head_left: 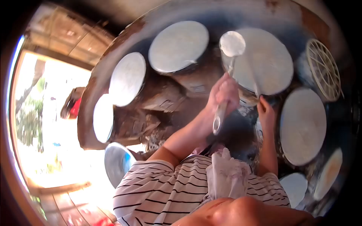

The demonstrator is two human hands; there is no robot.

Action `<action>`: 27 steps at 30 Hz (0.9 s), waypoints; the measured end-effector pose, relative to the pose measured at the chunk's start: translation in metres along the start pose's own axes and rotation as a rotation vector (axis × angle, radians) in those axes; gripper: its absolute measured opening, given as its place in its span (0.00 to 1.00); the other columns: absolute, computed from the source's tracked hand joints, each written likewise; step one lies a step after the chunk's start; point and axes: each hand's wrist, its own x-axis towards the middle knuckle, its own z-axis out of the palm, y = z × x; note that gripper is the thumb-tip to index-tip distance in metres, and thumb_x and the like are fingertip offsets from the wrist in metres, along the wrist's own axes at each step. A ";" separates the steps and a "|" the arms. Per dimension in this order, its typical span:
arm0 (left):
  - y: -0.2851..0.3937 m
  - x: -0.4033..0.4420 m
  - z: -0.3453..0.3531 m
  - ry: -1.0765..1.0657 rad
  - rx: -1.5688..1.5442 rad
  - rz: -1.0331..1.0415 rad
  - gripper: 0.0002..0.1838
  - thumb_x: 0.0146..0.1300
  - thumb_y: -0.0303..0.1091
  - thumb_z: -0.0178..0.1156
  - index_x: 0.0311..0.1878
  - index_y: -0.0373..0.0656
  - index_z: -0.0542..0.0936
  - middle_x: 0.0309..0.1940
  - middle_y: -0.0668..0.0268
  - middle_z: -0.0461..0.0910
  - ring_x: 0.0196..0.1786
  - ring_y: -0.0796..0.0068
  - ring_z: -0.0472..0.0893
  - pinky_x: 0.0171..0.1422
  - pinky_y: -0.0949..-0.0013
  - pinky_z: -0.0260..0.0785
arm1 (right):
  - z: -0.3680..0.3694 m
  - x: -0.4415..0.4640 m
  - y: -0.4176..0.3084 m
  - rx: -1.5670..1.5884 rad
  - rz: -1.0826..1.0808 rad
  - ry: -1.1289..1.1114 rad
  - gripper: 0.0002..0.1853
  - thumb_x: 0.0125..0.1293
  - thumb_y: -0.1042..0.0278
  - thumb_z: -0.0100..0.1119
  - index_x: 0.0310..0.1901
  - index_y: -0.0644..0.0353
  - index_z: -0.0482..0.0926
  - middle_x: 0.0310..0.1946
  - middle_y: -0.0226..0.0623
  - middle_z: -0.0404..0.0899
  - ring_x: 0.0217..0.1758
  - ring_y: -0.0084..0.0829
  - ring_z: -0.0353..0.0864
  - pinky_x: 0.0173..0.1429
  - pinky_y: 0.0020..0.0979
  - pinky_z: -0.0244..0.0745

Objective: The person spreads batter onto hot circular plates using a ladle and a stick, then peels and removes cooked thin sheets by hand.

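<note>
In my left hand [225, 92] is a long-handled ladle [232, 44], its fingers wrapped round the handle. The round, pale bowl points away from me, over the left edge of a large round griddle [271, 60]. The handle's looped end sticks out below my fist. My right hand [266, 112], at the griddle's near edge, pinches the end of a thin, flat stick-like tool [253, 73]. That tool reaches over the griddle's pale surface; its exact kind is blurred. A white cloth [228, 171] hangs at the front of my striped shirt.
Several other round pale griddles, such as one at the upper left [179, 47] and one at the right [303, 126], sit around the curved clay stove [85, 128]. A round spoked rack [323, 69] leans at the far right. A metal basin [115, 165] stands at the lower left.
</note>
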 end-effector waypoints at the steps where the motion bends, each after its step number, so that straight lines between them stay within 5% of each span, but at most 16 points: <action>1: -0.002 -0.019 0.003 -0.047 0.023 0.003 0.21 0.71 0.37 0.46 0.18 0.47 0.61 0.10 0.75 0.59 0.08 0.85 0.60 0.08 0.78 0.59 | 0.007 -0.006 -0.010 0.032 0.030 -0.153 0.17 0.58 0.74 0.61 0.51 0.60 0.80 0.45 0.47 0.82 0.48 0.40 0.82 0.53 0.32 0.75; 2: -0.004 -0.037 0.004 -0.080 0.031 -0.005 0.21 0.71 0.37 0.46 0.18 0.47 0.61 0.09 0.75 0.59 0.08 0.85 0.60 0.08 0.79 0.59 | 0.031 -0.011 -0.013 -0.086 -0.300 -0.156 0.17 0.57 0.73 0.62 0.50 0.58 0.81 0.42 0.48 0.82 0.45 0.42 0.83 0.50 0.35 0.76; 5: -0.004 -0.103 0.029 -0.196 0.156 0.188 0.21 0.73 0.40 0.45 0.20 0.48 0.61 0.09 0.77 0.56 0.07 0.88 0.58 0.07 0.80 0.58 | 0.114 0.007 -0.053 -0.158 -0.373 -0.065 0.20 0.57 0.68 0.64 0.54 0.52 0.79 0.31 0.43 0.78 0.37 0.46 0.79 0.40 0.39 0.73; 8: -0.016 -0.179 0.055 -0.332 0.228 0.361 0.20 0.73 0.38 0.44 0.22 0.45 0.60 0.11 0.76 0.56 0.09 0.86 0.60 0.08 0.78 0.59 | 0.183 0.033 -0.070 -0.352 -0.339 -0.108 0.19 0.59 0.65 0.62 0.53 0.50 0.78 0.36 0.43 0.77 0.39 0.47 0.79 0.43 0.43 0.74; 9: -0.015 -0.210 0.061 -0.387 0.282 0.413 0.17 0.73 0.38 0.43 0.34 0.33 0.70 0.12 0.75 0.56 0.09 0.86 0.60 0.09 0.77 0.59 | 0.193 0.028 -0.082 -0.354 -0.357 -0.134 0.18 0.59 0.65 0.62 0.53 0.50 0.79 0.36 0.44 0.77 0.40 0.47 0.79 0.43 0.43 0.75; 10: -0.018 -0.246 0.064 -0.421 0.311 0.470 0.15 0.74 0.38 0.42 0.45 0.32 0.66 0.12 0.75 0.55 0.09 0.86 0.59 0.10 0.78 0.59 | 0.203 0.020 -0.092 -0.361 -0.379 -0.169 0.18 0.59 0.65 0.62 0.53 0.49 0.79 0.36 0.44 0.78 0.41 0.48 0.79 0.44 0.43 0.75; 12: -0.027 -0.317 0.068 -0.486 0.360 0.588 0.25 0.74 0.37 0.41 0.68 0.31 0.58 0.13 0.75 0.55 0.10 0.86 0.59 0.11 0.79 0.59 | 0.221 0.003 -0.103 -0.357 -0.414 -0.233 0.18 0.59 0.64 0.62 0.52 0.51 0.79 0.40 0.47 0.79 0.46 0.48 0.79 0.47 0.40 0.75; 15: -0.041 -0.449 0.060 -0.508 0.485 0.802 0.17 0.74 0.38 0.42 0.49 0.31 0.72 0.12 0.75 0.54 0.09 0.86 0.60 0.11 0.80 0.58 | 0.231 0.010 -0.052 -0.084 -0.280 -0.072 0.17 0.64 0.70 0.57 0.54 0.64 0.77 0.49 0.45 0.80 0.52 0.38 0.80 0.55 0.35 0.73; 18: -0.049 -0.578 0.038 -0.354 0.614 1.191 0.21 0.74 0.41 0.42 0.22 0.46 0.63 0.12 0.75 0.55 0.10 0.85 0.60 0.12 0.80 0.59 | 0.207 -0.039 -0.022 -0.064 -0.125 -0.378 0.18 0.63 0.75 0.58 0.56 0.63 0.76 0.49 0.41 0.81 0.50 0.29 0.81 0.55 0.30 0.74; 19: -0.043 -0.620 0.022 -0.207 0.662 1.325 0.20 0.75 0.41 0.41 0.23 0.46 0.63 0.13 0.75 0.54 0.12 0.85 0.58 0.14 0.80 0.57 | 0.199 -0.089 -0.057 0.015 -0.137 -0.488 0.19 0.62 0.77 0.59 0.56 0.64 0.76 0.49 0.39 0.81 0.49 0.28 0.81 0.55 0.28 0.74; 23: 0.032 -0.729 -0.040 -0.061 0.022 1.544 0.20 0.72 0.40 0.44 0.21 0.48 0.61 0.13 0.75 0.57 0.12 0.83 0.56 0.16 0.79 0.55 | 0.252 -0.200 -0.104 0.099 0.005 -0.766 0.21 0.60 0.80 0.60 0.57 0.65 0.75 0.52 0.36 0.79 0.50 0.23 0.79 0.54 0.25 0.73; 27: 0.215 -0.789 -0.161 0.552 -0.288 1.777 0.14 0.70 0.38 0.46 0.28 0.44 0.64 0.14 0.72 0.64 0.12 0.81 0.65 0.15 0.79 0.64 | 0.335 -0.250 -0.196 -0.013 -0.510 -0.856 0.20 0.53 0.75 0.65 0.51 0.57 0.80 0.38 0.44 0.80 0.40 0.40 0.81 0.45 0.33 0.75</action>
